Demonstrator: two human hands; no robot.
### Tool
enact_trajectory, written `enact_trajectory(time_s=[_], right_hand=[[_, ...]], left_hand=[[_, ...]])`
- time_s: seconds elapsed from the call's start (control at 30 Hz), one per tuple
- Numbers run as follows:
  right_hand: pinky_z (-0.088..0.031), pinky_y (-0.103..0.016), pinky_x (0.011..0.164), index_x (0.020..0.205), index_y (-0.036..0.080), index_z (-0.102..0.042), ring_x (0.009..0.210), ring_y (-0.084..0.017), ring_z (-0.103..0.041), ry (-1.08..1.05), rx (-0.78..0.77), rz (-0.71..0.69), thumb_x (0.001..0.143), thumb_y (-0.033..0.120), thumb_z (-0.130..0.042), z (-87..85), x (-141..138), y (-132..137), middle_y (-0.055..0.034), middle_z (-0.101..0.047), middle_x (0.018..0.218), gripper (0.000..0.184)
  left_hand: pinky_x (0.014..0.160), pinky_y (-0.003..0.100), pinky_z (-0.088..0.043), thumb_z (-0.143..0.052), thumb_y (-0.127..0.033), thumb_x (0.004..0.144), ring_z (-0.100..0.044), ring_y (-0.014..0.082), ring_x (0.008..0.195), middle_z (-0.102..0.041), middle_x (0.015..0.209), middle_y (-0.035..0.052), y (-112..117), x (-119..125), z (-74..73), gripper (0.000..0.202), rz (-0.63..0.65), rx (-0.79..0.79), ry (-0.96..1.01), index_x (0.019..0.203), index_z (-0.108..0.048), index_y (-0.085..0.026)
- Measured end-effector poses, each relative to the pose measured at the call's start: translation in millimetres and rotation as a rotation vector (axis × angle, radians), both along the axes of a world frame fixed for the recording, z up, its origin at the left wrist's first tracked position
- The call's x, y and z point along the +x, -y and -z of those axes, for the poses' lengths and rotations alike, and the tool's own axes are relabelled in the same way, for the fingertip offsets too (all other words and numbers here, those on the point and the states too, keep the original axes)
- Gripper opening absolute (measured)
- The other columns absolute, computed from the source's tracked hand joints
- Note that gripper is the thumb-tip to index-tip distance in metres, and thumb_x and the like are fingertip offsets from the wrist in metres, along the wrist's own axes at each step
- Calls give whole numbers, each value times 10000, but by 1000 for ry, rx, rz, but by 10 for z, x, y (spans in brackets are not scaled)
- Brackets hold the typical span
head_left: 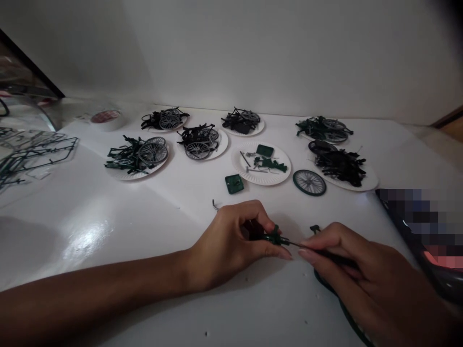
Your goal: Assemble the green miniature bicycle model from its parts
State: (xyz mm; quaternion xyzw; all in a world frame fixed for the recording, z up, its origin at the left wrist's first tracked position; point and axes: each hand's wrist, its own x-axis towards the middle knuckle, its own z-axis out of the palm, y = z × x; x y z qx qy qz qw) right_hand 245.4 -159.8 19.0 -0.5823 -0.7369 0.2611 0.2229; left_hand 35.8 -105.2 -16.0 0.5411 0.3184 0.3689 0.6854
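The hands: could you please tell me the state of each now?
Left hand: closed on a green plastic model part.
Right hand: closed on a thin pointed tool.

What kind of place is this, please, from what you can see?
Probably a hobby workbench for building scale models: paper plates with sorted green and black bicycle parts, a loose spoked wheel, and plastic sprue frames at the left.

Model parts (pixel 135 155) on paper plates (pixel 261 177), wheel (pixel 309 182) between.

Plain white wall (pixel 275 48), glossy white table (pixel 108 231), wood at right (pixel 452 126)
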Motion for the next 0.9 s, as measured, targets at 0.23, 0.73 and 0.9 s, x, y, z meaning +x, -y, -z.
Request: enact_trajectory(time_s=[0.23,0.73,0.9], right_hand=[[-370,-213,376,752,275,-617,402,-109,-520,-83,-116,76,948,447,-552,-20,-88,43,55,-659,543,269],[-105,-253,471,735,235,-516,512,-100,-176,-317,-581,303,896,686,-524,-198,-234,89,83,-234,553,479],[-329,-258,466,798,259,-589,516,-137,-413,-122,-205,309,936,608,-510,-161,-89,31,32,-500,586,384]], left_hand=[[677,228,-500,-896,-135,708,-627,122,751,-689,826,21,70,-38,-61,230,-56,266,-139,791,-683,-114],[671,240,-504,-700,-163,926,-616,131,767,-676,890,79,1,-89,-53,46,-82,865,-193,928,-675,-125],[642,221,-502,-903,-270,717,-615,107,707,-681,829,21,-83,-37,-130,312,32,20,-99,813,-645,-122]])
